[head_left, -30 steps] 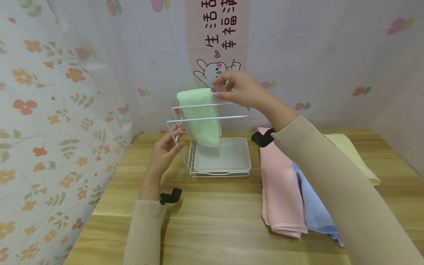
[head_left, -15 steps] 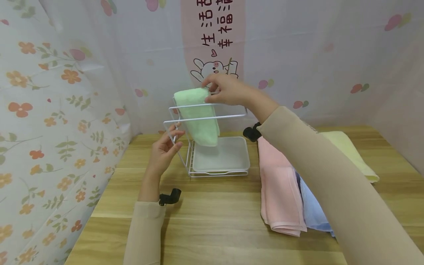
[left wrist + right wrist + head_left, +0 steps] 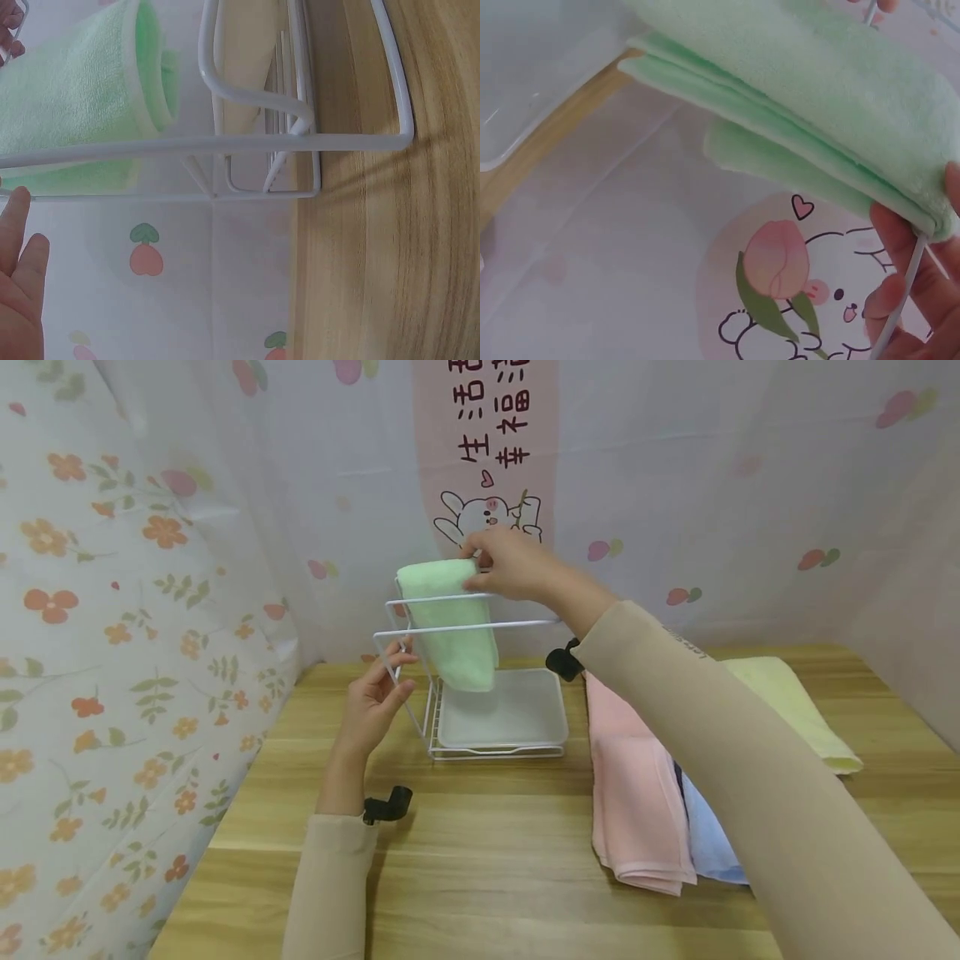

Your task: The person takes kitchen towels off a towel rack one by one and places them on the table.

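A folded light green towel [image 3: 450,643] hangs over the rearmost top bar of a white wire rack [image 3: 480,627]. My right hand [image 3: 513,564] pinches the towel's right edge at that bar; in the right wrist view its fingers [image 3: 891,219] lie against the towel's folded layers. Lower down at the left, my left hand [image 3: 371,702] holds the rack's side wires, thumb in front and fingers behind. The left wrist view shows the rack's side wires up close with the green towel [image 3: 75,90] beyond. A translucent tray [image 3: 525,710] sits in the rack's base.
Right of the rack lie a folded pink towel [image 3: 637,802], a blue towel [image 3: 712,839] partly under my right sleeve, and a yellow towel [image 3: 787,693]. Printed cloth [image 3: 675,485] hangs behind the wooden table [image 3: 480,860], with flowered cloth [image 3: 150,652] at left.
My right hand has moved left along the top bar from beside the green towel onto its right edge. The left hand stays on the rack, and the towel hangs much as before.
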Tool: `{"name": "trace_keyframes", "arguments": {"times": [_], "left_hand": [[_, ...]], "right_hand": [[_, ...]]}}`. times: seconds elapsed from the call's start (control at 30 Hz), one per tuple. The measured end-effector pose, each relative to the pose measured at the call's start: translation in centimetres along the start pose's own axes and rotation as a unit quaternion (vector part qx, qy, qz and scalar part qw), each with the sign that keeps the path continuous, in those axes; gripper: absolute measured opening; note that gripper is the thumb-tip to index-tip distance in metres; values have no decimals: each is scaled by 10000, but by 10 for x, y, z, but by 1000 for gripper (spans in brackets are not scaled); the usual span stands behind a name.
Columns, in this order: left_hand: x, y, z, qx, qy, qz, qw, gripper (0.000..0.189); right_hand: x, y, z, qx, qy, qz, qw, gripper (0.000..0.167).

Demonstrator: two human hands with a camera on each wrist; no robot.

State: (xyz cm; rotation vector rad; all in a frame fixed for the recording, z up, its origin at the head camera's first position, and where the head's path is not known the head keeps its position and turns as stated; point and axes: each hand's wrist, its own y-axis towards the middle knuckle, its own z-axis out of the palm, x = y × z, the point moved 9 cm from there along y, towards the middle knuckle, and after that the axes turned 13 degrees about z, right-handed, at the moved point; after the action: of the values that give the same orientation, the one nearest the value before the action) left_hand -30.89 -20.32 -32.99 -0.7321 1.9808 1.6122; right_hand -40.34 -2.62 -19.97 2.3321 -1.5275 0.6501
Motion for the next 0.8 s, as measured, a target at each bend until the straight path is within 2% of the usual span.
{"name": "trace_keyframes", "arguments": {"times": [0.13,0.33,0.57,0.8], "left_hand": [[0,1,-1,-38,121,-66,9999,31],[0,0,-2,-64,35,-96,9999,31],[-1,2,-2,93,318,-61,9994,31],[-1,2,-3,148,609,-65,9980,31]], "right_hand": [[1,1,-1,-81,-49,145,9998,39],[3,1,-2,-273,-67,212,9994,30],[-4,2,-7,-665,-244,410,9966,29],[-2,-1,-11,-1050,-587,263,9924,24]]}}
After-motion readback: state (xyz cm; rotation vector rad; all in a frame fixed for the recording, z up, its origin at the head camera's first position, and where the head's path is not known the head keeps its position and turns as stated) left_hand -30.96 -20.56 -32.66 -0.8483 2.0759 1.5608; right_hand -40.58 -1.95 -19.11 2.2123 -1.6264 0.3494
